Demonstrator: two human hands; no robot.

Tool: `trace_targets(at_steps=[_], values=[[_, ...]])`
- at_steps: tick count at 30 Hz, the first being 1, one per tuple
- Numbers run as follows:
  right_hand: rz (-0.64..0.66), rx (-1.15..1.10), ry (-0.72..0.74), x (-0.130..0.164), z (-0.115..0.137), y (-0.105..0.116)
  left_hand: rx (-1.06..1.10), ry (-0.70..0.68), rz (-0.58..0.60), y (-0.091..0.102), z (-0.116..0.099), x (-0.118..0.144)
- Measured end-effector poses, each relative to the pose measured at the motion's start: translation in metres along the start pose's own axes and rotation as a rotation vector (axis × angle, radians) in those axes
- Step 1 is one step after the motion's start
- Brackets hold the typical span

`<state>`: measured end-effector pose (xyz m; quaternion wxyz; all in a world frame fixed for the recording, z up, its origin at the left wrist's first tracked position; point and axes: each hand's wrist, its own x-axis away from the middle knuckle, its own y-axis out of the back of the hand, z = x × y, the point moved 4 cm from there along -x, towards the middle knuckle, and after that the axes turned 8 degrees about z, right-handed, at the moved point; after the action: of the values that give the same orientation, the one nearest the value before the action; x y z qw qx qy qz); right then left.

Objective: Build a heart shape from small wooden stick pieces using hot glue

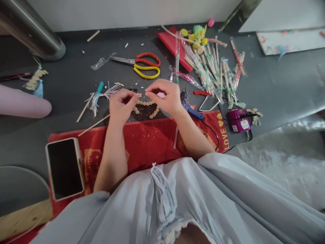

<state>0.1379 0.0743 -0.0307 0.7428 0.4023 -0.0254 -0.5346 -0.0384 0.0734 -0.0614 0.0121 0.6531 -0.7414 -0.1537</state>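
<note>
My left hand (120, 106) is closed in a pinch, with a small beige piece (139, 96) at its fingertips. Close by on the right, my right hand (166, 96) also has thumb and forefinger pinched; whatever lies between them is too small to make out. Beneath both hands are short knobbly beige strips (146, 103), partly covered by the fingers, with crumbs around them. A blue glue gun (191, 110) lies just right of my right wrist. Left of my left hand is a bunch of white and blue threads (103, 96).
Scissors (147, 65) with red and yellow handles lie beyond my hands. Several wrapped sticks (212, 69) are heaped at the right, near a purple box (239, 120). A red towel (147, 142) lies in front of me, a white-framed tablet (65, 168) at its left end.
</note>
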Motion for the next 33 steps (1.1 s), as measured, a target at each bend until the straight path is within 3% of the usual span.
trace_targets(at_steps=[7, 11, 20, 28, 33], values=[[0.093, 0.057, 0.086, 0.001, 0.005, -0.006, -0.067, -0.086, 0.05, -0.003, -0.001, 0.002], [0.13, 0.141, 0.051, 0.001, 0.004, -0.008, -0.095, -0.099, 0.074, -0.004, -0.002, 0.002], [0.174, 0.21, 0.077, 0.001, 0.01, -0.003, -0.01, -0.129, 0.08, -0.004, -0.004, 0.001], [0.058, 0.026, 0.112, -0.001, 0.011, 0.002, 0.266, 0.101, 0.098, -0.01, 0.002, 0.002], [0.051, -0.034, 0.113, -0.001, 0.011, 0.001, 0.305, 0.078, 0.116, -0.011, -0.002, 0.002]])
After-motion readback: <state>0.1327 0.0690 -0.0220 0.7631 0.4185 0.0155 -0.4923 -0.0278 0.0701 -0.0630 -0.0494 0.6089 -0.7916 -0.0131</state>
